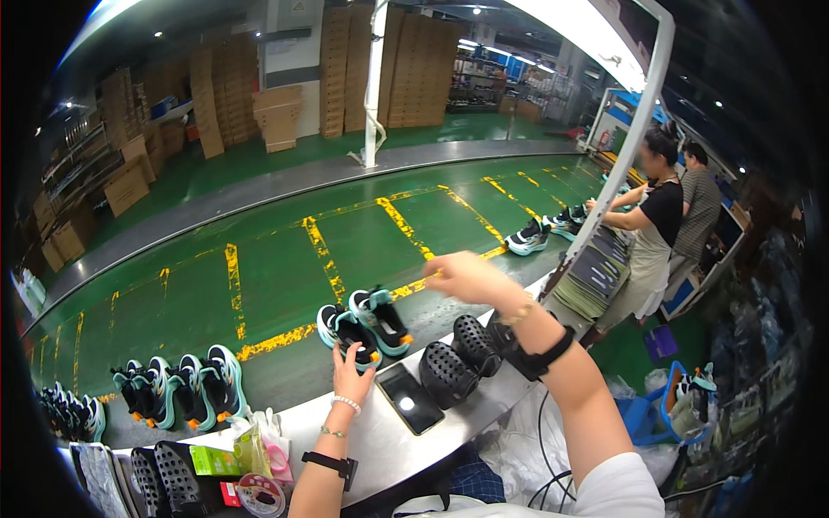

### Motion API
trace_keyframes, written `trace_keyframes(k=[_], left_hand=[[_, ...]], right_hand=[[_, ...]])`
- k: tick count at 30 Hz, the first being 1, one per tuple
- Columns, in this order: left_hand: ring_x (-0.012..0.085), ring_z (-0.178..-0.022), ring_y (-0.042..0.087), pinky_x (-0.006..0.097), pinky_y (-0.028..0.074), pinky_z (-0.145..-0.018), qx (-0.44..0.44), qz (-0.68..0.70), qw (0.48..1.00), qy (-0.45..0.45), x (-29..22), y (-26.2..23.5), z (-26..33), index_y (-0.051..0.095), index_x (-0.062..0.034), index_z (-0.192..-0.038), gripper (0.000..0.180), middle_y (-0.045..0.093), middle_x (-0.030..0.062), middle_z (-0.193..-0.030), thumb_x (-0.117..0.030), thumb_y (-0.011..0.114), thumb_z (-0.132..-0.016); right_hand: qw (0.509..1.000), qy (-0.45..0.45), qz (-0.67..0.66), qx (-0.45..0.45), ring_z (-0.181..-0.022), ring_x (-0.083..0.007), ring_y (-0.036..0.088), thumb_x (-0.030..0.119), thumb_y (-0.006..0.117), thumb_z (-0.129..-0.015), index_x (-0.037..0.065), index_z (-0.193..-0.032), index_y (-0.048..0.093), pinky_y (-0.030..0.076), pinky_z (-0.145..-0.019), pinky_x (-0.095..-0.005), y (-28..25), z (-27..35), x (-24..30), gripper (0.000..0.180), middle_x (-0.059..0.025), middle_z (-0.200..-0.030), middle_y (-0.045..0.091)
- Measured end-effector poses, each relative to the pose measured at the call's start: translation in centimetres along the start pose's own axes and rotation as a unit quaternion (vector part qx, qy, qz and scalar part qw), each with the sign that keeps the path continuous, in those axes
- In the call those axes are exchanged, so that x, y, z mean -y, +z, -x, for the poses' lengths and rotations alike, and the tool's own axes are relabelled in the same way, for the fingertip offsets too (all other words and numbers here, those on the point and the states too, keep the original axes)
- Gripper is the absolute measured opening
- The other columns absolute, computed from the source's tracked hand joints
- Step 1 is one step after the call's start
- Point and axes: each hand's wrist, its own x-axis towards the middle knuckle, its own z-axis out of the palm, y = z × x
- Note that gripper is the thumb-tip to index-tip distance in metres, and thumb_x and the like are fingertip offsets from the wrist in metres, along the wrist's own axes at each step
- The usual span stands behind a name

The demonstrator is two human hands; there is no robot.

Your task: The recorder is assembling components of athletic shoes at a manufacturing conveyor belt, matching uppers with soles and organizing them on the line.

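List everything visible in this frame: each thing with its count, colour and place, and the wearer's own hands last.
Belt: one, green with yellow lines, across the middle.
Near pair: two sneakers, black and teal, on the belt by the hands.
Left sneakers: two pairs, black and teal, lower left; more at the left edge.
Far sneakers: black and teal, up the belt by the co-workers.
Clogs: two, black, perforated, on the metal ledge.
Phone: one, black, on the ledge.
Insoles: several, black, bottom left.
Cartons: many, brown, stacked behind.
Co-workers: two, right.
Left hand: touching the near pair.
Right hand: raised above the belt, apparently empty.
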Motion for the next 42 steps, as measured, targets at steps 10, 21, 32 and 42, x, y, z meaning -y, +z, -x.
trace_keyframes(k=[10,21,32,42], left_hand=[[0.0432,-0.114,0.051,0.043,0.046,-0.091,-0.010,-0.001,1.000,-0.029,-1.1,0.9,-1.9,0.058,-0.0149,-0.095,0.028,0.038,0.0239,-0.140,-0.020,0.074,-0.072],[0.0321,-0.117,0.053,0.037,0.042,-0.099,-0.090,0.115,0.989,0.013,-1.5,-1.2,-6.4,0.045,-0.0058,-0.129,0.062,0.057,0.0180,-0.123,-0.012,0.071,-0.073],[0.0397,-0.085,0.064,0.044,0.050,-0.079,-0.086,-0.013,0.992,-0.090,-0.7,-0.9,-10.3,0.070,0.0004,-0.089,0.060,0.066,0.0251,-0.086,-0.057,0.055,-0.083],[0.0374,-0.103,0.061,0.042,0.046,-0.091,-0.023,0.027,0.992,-0.118,0.3,-1.1,-9.8,0.066,0.0004,-0.110,0.063,0.064,0.0249,-0.107,-0.055,0.055,-0.083]], right_hand=[[0.910,0.358,0.172,-0.119,-0.086,-0.0379,0.066,0.049,0.055,-0.086,-0.004,-0.084,0.069,0.052,-0.078,-0.0450,8.9,11.2,-17.3,0.055,-0.0238,-0.088,0.067],[0.873,0.304,0.207,-0.320,-0.068,-0.0384,0.065,0.053,0.063,-0.080,-0.004,-0.069,0.067,0.051,-0.062,-0.0455,4.6,11.8,-14.8,0.058,-0.0234,-0.069,0.064],[0.999,0.027,0.038,0.020,-0.076,-0.0356,0.066,0.055,0.069,-0.074,-0.002,-0.074,0.069,0.052,-0.071,-0.0426,11.7,-1.9,1.8,0.057,-0.0202,-0.076,0.066],[0.991,0.058,0.058,-0.109,-0.076,-0.0326,0.067,0.051,0.065,-0.079,0.000,-0.078,0.069,0.055,-0.070,-0.0412,20.4,-7.1,2.6,0.051,-0.0193,-0.078,0.067]])
